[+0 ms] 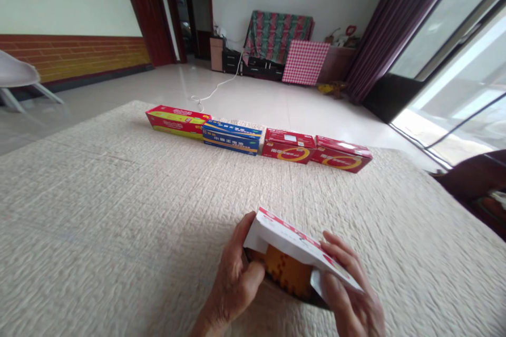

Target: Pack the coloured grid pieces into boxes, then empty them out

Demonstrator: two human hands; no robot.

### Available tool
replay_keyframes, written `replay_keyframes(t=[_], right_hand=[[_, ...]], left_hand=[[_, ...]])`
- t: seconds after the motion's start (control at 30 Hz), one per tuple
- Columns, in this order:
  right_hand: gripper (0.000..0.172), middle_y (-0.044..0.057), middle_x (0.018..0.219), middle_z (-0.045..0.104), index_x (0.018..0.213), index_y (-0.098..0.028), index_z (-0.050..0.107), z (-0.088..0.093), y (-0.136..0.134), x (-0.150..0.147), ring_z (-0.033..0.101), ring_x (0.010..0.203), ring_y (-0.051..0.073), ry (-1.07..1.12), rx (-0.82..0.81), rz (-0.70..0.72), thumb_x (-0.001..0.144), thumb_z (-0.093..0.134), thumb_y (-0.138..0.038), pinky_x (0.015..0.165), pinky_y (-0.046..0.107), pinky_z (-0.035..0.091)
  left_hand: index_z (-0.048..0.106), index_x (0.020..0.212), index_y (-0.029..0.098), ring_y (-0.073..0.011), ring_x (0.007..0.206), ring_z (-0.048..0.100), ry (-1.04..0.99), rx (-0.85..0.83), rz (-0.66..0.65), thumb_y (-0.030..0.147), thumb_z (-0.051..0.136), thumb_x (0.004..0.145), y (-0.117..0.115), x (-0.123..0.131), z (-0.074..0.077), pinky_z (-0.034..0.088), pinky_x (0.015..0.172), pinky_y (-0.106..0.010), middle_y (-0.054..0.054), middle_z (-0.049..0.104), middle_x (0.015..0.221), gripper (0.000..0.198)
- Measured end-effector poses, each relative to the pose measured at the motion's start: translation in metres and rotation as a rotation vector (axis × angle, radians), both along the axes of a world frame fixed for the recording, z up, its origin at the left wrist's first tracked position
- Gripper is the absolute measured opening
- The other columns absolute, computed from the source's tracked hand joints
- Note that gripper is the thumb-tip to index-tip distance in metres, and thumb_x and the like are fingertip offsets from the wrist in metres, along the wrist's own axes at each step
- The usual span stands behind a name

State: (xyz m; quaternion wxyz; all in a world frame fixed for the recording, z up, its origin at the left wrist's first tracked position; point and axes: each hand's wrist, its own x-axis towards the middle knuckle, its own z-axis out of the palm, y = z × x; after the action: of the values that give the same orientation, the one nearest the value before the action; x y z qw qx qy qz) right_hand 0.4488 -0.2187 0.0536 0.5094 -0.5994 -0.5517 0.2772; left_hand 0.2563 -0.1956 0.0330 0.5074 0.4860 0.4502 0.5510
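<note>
The box (292, 239) is held low in the frame, a bit right of centre, long axis slanting down to the right, with fingers clamped on both ends, left by the left hand (236, 273), right by the right hand (358, 290), so neither's really nearer.

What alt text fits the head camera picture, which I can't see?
A person's left hand and right hand hold a red-white box, something orange showing at one side. Beyond, a red-yellow box, a blue box and two red boxes form a row on a cream surface.
</note>
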Motion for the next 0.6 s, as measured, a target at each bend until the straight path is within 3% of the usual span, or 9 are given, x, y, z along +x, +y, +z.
replay_keyframes(t=[0.13, 0.27, 0.43, 0.53, 0.6], right_hand=[[0.046, 0.007, 0.111, 0.069, 0.113, -0.026, 0.065, 0.002, 0.003, 0.001, 0.062, 0.108, 0.029, 0.116, -0.155, -0.237, 0.087, 0.052, -0.061, 0.087, 0.039, 0.052], [0.045, 0.001, 0.084, 0.067, 0.096, -0.022, 0.062, -0.005, 0.005, 0.005, 0.064, 0.076, 0.018, 0.255, -0.206, -0.384, 0.078, 0.064, -0.063, 0.068, 0.029, 0.053], [0.044, 0.0, 0.091, 0.069, 0.088, -0.023, 0.059, -0.009, 0.004, 0.007, 0.064, 0.077, 0.016, 0.384, -0.185, -0.412, 0.067, 0.077, -0.057, 0.063, 0.023, 0.052], [0.051, 0.004, 0.099, 0.072, 0.105, -0.022, 0.068, -0.005, 0.003, 0.006, 0.066, 0.087, 0.022, 0.216, -0.241, -0.377, 0.071, 0.07, -0.061, 0.067, 0.026, 0.054], [0.062, 0.007, 0.107, 0.072, 0.12, -0.022, 0.066, -0.006, 0.003, 0.005, 0.067, 0.092, 0.027, 0.112, -0.296, -0.287, 0.075, 0.064, -0.065, 0.071, 0.033, 0.057]], left_hand=[[0.056, 0.133, 0.02, -0.0281, 0.114, 0.062, 0.043, -0.037, 0.055, 0.016, 0.055, 0.076, 0.001, -0.004, 0.001, 0.049, 0.099, -0.041, -0.009, 0.067, 0.124, 0.057], [0.059, 0.131, 0.02, -0.0256, 0.118, 0.06, 0.098, -0.082, 0.065, 0.026, 0.057, 0.083, 0.002, -0.008, 0.004, 0.048, 0.101, -0.036, -0.008, 0.065, 0.129, 0.048], [0.065, 0.126, 0.02, -0.0263, 0.124, 0.058, 0.03, -0.094, 0.082, 0.043, 0.052, 0.091, 0.004, -0.006, 0.005, 0.047, 0.104, -0.035, -0.008, 0.067, 0.128, 0.044], [0.071, 0.113, 0.014, -0.0307, 0.12, 0.06, 0.018, -0.175, 0.21, 0.049, 0.054, 0.089, 0.005, -0.004, 0.002, 0.05, 0.099, -0.037, -0.011, 0.072, 0.118, 0.046], [0.068, 0.118, 0.014, -0.0301, 0.121, 0.059, 0.01, -0.218, 0.3, 0.049, 0.055, 0.088, 0.005, -0.003, -0.002, 0.049, 0.1, -0.037, -0.012, 0.07, 0.122, 0.048]])
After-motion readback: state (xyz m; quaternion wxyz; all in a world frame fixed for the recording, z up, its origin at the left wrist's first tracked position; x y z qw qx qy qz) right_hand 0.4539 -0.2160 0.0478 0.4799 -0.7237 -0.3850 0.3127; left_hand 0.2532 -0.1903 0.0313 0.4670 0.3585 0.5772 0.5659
